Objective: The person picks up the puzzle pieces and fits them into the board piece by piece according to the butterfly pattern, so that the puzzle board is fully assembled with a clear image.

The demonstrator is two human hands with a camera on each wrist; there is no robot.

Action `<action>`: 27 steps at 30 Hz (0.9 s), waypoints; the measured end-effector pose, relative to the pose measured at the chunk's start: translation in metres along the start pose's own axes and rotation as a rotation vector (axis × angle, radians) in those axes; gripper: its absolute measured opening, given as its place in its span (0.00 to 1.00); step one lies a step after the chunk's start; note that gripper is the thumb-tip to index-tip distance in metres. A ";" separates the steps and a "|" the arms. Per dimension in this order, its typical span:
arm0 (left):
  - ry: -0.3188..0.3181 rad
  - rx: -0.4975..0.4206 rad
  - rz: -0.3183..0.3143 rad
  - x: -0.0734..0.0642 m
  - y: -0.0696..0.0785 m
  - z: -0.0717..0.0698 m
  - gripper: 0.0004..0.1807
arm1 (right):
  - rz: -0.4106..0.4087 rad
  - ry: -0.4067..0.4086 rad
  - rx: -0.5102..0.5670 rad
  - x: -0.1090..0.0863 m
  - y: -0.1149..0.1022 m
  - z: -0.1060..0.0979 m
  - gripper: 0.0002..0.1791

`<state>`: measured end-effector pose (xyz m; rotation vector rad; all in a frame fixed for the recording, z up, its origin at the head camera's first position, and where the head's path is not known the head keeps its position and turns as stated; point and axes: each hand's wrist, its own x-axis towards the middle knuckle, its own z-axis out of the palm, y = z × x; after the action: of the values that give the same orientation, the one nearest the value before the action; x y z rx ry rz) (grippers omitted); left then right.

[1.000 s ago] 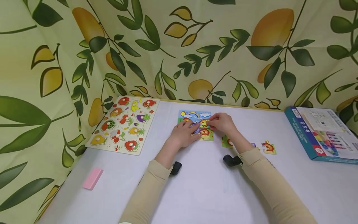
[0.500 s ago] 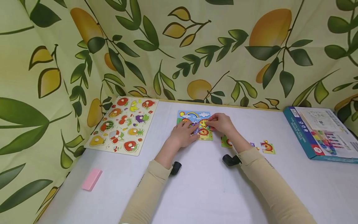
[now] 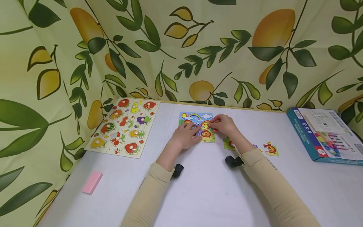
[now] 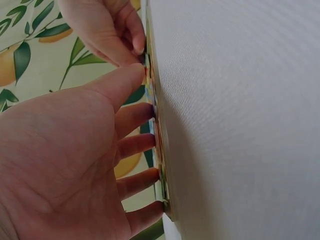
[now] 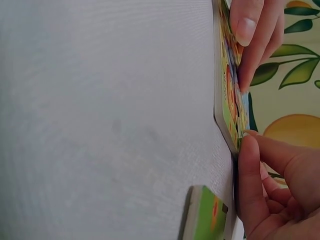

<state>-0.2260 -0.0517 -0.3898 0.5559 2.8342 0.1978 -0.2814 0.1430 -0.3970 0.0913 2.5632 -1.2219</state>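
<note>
A small colourful jigsaw puzzle (image 3: 195,116), with a rainbow and a sun along its top, lies near the back of the table. My left hand (image 3: 184,136) rests its spread fingertips on the left and middle of it; the left wrist view shows the fingers (image 4: 137,145) fairly straight against its surface. With thumb and forefinger, my right hand (image 3: 225,125) pinches a yellow-patterned puzzle piece (image 3: 205,125) at the puzzle's right edge. In the right wrist view, the fingertips of the right hand (image 5: 275,185) meet at the puzzle's corner and partly hide that piece.
Loose puzzle pieces lie to the right: a green one (image 3: 228,144), a red and yellow one (image 3: 271,149), and one partly behind the right forearm. A fruit peg board (image 3: 143,132) sits at left, a pink block (image 3: 92,182) in front, a boxed set (image 3: 326,135) far right.
Both hands stay almost where they were on the puzzle, the right still pinching the piece. The whole head view has shifted slightly.
</note>
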 end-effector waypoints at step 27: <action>-0.025 0.019 0.016 0.002 -0.003 -0.002 0.33 | 0.021 -0.146 -0.077 0.001 0.000 -0.013 0.24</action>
<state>-0.2294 -0.0541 -0.3890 0.5809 2.8110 0.1661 -0.2854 0.1530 -0.3900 0.0122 2.4734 -1.0788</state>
